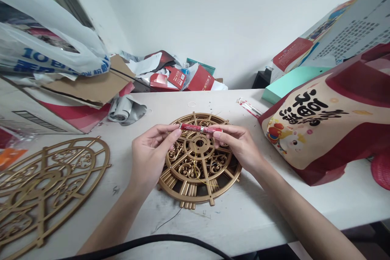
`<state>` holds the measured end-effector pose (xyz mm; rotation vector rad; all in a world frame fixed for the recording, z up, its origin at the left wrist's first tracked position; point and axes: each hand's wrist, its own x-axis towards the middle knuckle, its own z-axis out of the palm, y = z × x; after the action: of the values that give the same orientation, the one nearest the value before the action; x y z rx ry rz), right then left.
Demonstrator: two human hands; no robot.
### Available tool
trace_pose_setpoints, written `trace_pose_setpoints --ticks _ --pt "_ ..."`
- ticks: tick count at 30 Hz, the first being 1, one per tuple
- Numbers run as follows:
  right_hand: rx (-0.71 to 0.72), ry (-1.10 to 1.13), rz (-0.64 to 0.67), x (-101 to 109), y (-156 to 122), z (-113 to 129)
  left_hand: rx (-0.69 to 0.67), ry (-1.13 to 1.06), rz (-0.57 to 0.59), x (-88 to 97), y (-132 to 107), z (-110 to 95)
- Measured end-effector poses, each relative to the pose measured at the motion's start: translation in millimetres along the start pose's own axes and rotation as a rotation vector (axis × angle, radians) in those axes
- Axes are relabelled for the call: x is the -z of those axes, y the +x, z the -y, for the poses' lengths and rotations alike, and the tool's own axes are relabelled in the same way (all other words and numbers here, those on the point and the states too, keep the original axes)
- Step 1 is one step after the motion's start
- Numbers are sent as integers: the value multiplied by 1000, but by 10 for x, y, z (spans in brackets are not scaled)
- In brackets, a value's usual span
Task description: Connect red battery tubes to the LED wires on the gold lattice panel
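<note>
Both my hands hold a slim red pen-shaped marker [195, 128] level above a gold openwork disc. My left hand [155, 146] pinches its left end between thumb and fingers. The right end sits between the thumb and fingers of my right hand [236, 140]. Silvery bands and pale print show on the marker. Below lies the gold disc [210, 178], with scrollwork, spokes and a ring at its centre; it appears stacked on another such piece. A thin yellow wire [195, 166] trails across it.
A second gold openwork disc [103, 150] lies at the left. A maroon gift bag [307, 130] stands at the right, near packaged pens [249, 107]. Cartons, a plastic bag [55, 48] and a grey roll [126, 109] crowd the left back. A black cable [164, 237] crosses the front.
</note>
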<state>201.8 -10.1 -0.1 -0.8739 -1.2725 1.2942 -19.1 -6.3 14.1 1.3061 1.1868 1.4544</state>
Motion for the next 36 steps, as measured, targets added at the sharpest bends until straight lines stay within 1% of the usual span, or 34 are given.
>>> trace_pose_setpoints --ticks 4,9,11,13,16,19,26,32,34,36 --pt "3 10 7 1 -1 5 -1 20 12 8 -13 -8" --pt "8 55 33 9 -6 15 -67 87 18 27 3 0" --pt "4 61 36 12 -4 7 -111 73 10 11 9 -2" --pt "-15 63 34 14 -1 -6 -126 22 12 -17 5 -7" --pt "-40 55 28 11 0 -19 -67 -77 23 -57 -12 -5" --pt "-20 25 31 5 -6 -16 -6 -128 0 -73 -23 12" --pt "5 1 42 -12 -15 -6 59 -197 -41 -88 3 12" --pt "-28 58 35 -47 -24 -13 119 -288 -48 -90 39 9" --pt "4 77 31 -48 -22 -30 139 -330 -68 -70 65 10" --pt "77 20 -13 -42 -18 -49 154 -365 -102 -42 94 11"
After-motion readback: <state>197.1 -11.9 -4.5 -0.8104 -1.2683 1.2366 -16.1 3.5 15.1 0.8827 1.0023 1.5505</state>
